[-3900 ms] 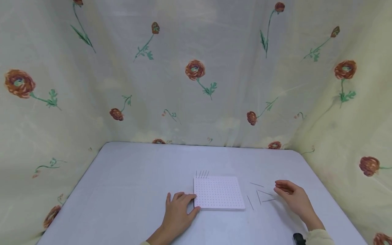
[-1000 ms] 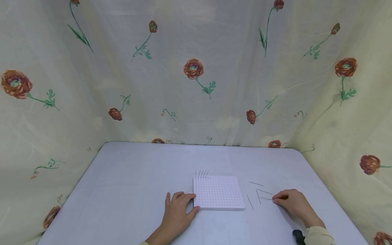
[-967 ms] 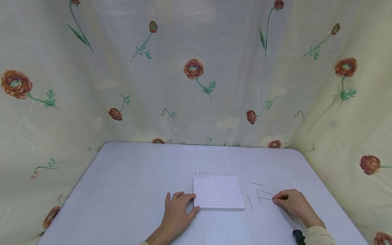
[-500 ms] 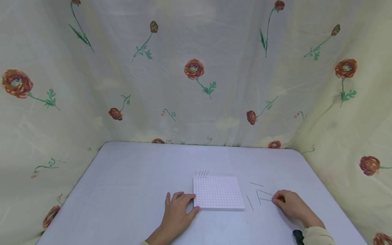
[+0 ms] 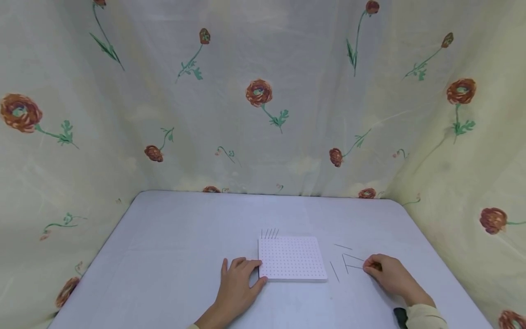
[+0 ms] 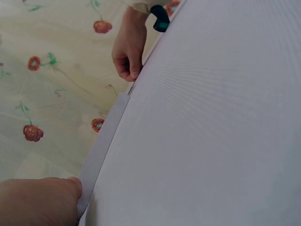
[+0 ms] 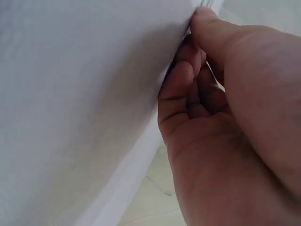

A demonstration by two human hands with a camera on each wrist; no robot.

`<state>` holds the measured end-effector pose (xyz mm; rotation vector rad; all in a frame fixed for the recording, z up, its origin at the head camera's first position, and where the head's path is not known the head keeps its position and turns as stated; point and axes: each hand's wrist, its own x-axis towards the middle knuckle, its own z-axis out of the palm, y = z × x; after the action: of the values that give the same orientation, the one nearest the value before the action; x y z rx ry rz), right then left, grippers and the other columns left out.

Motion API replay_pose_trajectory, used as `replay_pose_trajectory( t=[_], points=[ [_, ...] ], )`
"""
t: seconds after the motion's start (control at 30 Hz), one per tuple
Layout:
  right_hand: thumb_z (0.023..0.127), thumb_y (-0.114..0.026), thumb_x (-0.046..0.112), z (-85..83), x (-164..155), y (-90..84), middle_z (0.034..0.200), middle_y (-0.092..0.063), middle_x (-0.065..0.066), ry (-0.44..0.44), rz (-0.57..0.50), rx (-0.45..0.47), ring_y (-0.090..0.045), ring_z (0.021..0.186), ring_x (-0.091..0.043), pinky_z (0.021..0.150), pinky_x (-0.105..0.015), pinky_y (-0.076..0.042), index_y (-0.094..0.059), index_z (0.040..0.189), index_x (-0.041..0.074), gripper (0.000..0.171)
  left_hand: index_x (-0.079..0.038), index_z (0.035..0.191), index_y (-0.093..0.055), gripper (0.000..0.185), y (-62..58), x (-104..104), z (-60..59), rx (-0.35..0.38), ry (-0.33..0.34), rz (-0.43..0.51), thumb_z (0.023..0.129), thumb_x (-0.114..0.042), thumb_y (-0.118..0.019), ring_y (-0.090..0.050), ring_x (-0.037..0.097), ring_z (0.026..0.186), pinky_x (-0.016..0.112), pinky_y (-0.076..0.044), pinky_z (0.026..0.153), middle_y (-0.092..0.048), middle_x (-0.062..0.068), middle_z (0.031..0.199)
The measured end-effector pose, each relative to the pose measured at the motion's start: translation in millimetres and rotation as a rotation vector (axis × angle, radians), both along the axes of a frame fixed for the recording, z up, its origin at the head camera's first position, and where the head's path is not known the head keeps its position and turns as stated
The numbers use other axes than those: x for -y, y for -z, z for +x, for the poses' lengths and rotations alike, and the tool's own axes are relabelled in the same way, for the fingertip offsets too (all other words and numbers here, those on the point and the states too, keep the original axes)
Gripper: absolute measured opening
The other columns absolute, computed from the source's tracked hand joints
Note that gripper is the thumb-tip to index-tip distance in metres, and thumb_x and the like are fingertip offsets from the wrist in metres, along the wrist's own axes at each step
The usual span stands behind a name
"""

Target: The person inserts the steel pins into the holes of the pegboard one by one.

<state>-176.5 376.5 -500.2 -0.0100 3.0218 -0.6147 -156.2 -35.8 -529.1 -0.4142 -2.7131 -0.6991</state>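
A white pegboard (image 5: 292, 258) with rows of small holes lies on the white table in the head view. Several thin dark pins (image 5: 269, 233) stand along its far edge, at the left. My left hand (image 5: 238, 288) grips the board's near left corner between thumb and forefinger; its thumb (image 6: 70, 188) shows against the board's edge in the left wrist view. To the right of the board, my right hand (image 5: 388, 274) pinches the right end of a thin dark pin (image 5: 354, 266) at the table surface. In the right wrist view, the fingertips hide that end.
Loose pins lie between the board and my right hand: one farther back (image 5: 343, 246), one close to the board (image 5: 334, 271), others near the pinched pin. A dark band (image 5: 400, 317) is at the right wrist. Floral cloth (image 5: 263, 137) hangs around the table.
My right hand has come down from above the pins and pinched one at its right end. That pin has swung slightly and shifted left. My left hand stays on the board.
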Motion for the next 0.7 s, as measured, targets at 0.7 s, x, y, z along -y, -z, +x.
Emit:
replay_pose_trajectory(
  t=[0.7],
  points=[
    [0.089, -0.062, 0.011, -0.6, 5.3, -3.7, 0.075, -0.053, 0.002, -0.084, 0.035, 0.009, -0.047, 0.071, -0.012, 0.062, -0.027, -0.039, -0.061, 0.082, 0.011, 0.007, -0.027, 0.114, -0.065, 0.041, -3.0, -0.5, 1.2, 0.015, -0.009, -0.007, 0.081, -0.052, -0.067, -0.053, 0.023, 0.115, 0.071, -0.021, 0.103, -0.069, -0.007, 0.111]
  ],
)
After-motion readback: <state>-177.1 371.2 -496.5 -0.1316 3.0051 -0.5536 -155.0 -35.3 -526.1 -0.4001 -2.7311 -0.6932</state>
